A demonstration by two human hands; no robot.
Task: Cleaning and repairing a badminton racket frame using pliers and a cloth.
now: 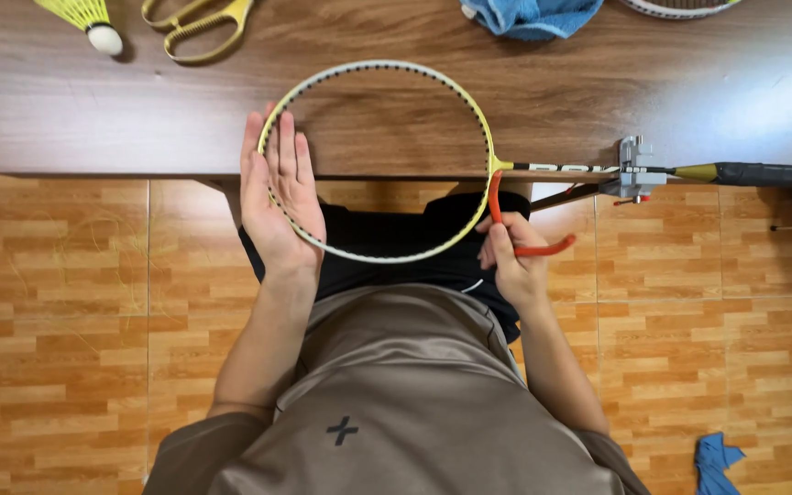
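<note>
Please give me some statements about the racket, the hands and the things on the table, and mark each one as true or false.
1. The racket frame has no strings in it. True.
2. The left hand holds the scissors. False: it lies open against the rim of the frame; the scissors rest untouched on the table.
3. The right hand grips a tool with red handles. True.
4. The shuttlecock lies on the floor. False: it lies on the table, at the far left.
5. A metal clamp sits on the racket shaft. True.
</note>
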